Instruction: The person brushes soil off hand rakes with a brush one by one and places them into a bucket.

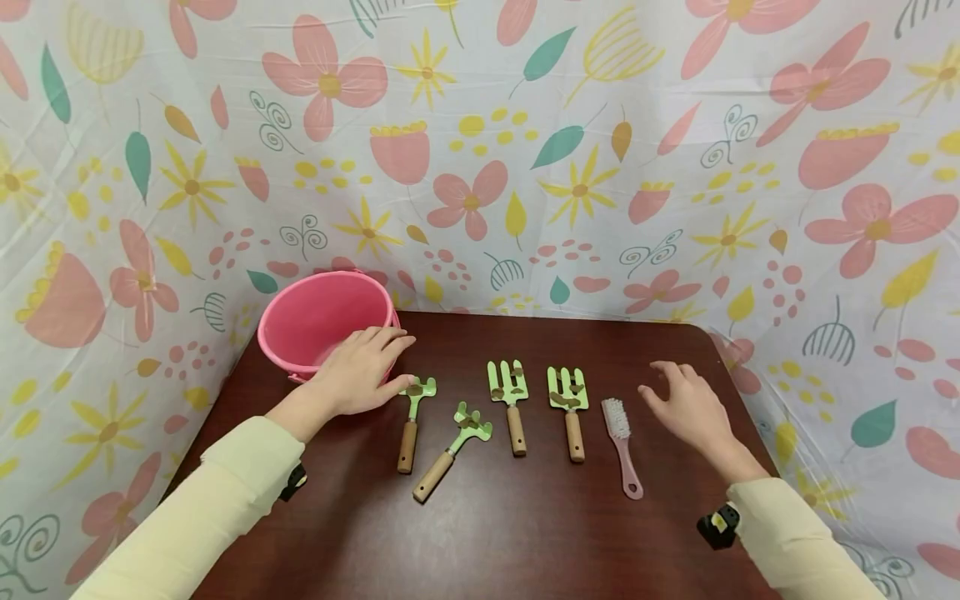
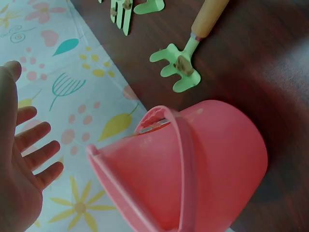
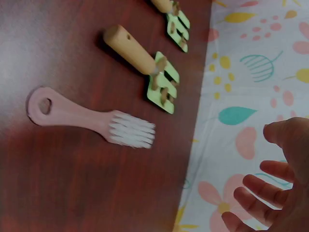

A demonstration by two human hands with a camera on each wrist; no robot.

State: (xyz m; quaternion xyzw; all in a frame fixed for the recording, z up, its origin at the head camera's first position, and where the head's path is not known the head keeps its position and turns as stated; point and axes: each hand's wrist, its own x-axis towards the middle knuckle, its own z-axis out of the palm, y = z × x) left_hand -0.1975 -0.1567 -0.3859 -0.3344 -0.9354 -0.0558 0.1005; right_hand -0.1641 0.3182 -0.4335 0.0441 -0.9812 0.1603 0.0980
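My left hand hovers in front of the pink bucket, fingers spread and nothing held. In the left wrist view the bucket's handle shows, apart from the fingers. Just right of that hand lie two green hand rakes, one upright in line and one slanted, both wooden-handled with brown smears on the prongs. Two green hand forks, a left one and a right one, bear similar smears. My right hand, loosely bent and holding nothing, is nearest the pink brush with white bristles.
Everything lies on a dark brown table. Behind it and along both sides hangs a white cloth with a flower print. The bucket stands at the table's back left corner.
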